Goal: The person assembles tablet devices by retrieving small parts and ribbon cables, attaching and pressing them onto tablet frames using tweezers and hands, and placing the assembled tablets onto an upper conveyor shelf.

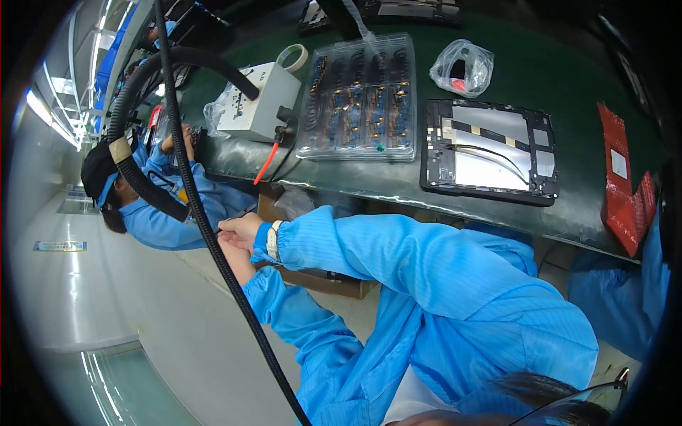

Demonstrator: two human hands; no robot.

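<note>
My two hands are together at the left of the head view, off the front edge of the bench. My right hand, with a pale band at its wrist, has its fingers bent in a pinch; what is in them is too small to make out. Just below it, my left hand is closed, its fingertips partly hidden by the right hand and a black braided cable. On the green bench lies an opened tablet-like device with silver panels inside. Left of it stands a clear compartment tray of small parts.
A white box with a black flexible hose and a tape roll stand left of the tray. A plastic bag and a red bubble pouch lie right. Under the bench is a cardboard box. A co-worker sits left.
</note>
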